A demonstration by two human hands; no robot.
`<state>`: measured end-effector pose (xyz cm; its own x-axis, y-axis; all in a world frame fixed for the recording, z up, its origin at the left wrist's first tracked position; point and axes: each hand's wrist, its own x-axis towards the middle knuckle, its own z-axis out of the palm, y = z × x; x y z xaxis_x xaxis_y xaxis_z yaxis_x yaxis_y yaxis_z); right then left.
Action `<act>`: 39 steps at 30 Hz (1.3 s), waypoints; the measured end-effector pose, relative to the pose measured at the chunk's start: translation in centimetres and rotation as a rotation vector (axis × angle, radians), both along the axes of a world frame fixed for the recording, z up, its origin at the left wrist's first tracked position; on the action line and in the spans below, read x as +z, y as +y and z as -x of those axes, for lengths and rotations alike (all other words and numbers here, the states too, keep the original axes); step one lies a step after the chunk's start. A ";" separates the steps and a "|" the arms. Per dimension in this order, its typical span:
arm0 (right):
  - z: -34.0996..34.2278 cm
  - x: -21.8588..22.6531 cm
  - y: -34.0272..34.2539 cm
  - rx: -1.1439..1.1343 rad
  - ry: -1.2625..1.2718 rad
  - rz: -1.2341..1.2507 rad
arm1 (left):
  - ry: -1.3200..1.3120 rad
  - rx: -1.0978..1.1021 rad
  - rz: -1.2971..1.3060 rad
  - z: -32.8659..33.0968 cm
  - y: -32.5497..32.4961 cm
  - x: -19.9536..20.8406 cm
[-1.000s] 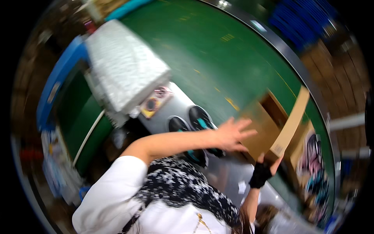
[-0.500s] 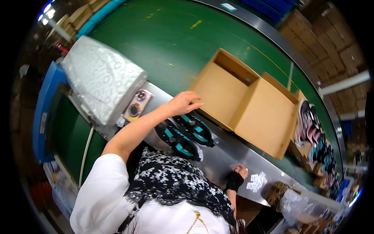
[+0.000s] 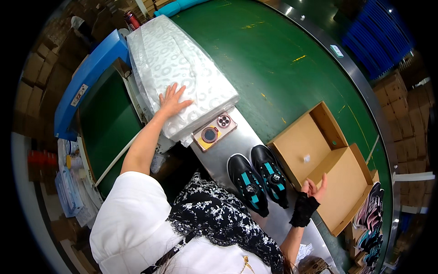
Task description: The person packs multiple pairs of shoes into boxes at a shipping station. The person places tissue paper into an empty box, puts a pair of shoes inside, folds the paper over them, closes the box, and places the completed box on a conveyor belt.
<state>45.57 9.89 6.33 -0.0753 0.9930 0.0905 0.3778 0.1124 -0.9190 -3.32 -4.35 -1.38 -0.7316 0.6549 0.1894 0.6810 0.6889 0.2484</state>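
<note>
My left hand (image 3: 173, 101) lies with spread fingers on a thick stack of white patterned wrapping paper (image 3: 187, 73) in clear plastic. Over the near edge of the open brown cardboard box (image 3: 342, 182), my right hand (image 3: 314, 191) has its fingers apart and nothing visible between them. A black lace cuff covers that wrist. A small white packet (image 3: 306, 158) shows against the box's inside; whether it rests there or is in the air, I cannot tell. Between my hands, a black and teal left shoe (image 3: 247, 183) and right shoe (image 3: 270, 176) stand side by side on the metal ledge.
Next to the paper stack lies a phone (image 3: 215, 131) in a case. More small white packets (image 3: 304, 251) are on the metal ledge (image 3: 239, 132) at lower right. Beyond it runs a green conveyor belt (image 3: 273, 59). Several other shoes (image 3: 370, 210) stand at the far right.
My left hand has moved from the box's edge to the paper stack. The right hand has risen from the ledge to the box, where a white packet now shows. The view has shifted left.
</note>
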 end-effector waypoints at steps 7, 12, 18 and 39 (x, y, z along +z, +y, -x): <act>2.6 -0.6 -0.9 0.223 -0.153 -0.062 | -0.081 0.115 0.069 0.1 1.0 2.3; 1.6 -1.0 -1.7 0.225 -0.127 -0.068 | 0.054 0.191 0.187 2.9 2.0 3.1; -2.1 -1.0 -1.9 0.205 -0.182 -0.081 | 0.189 0.019 -0.803 -0.3 6.7 15.9; -22.1 5.4 0.8 -1.151 0.490 -0.361 | 0.053 -1.200 0.139 -26.7 15.2 13.0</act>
<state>67.72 10.72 11.71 0.9148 0.3791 0.1393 0.0577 0.2187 -0.9741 23.34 10.87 11.59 0.3624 0.9290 0.0749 0.9125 -0.3700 0.1744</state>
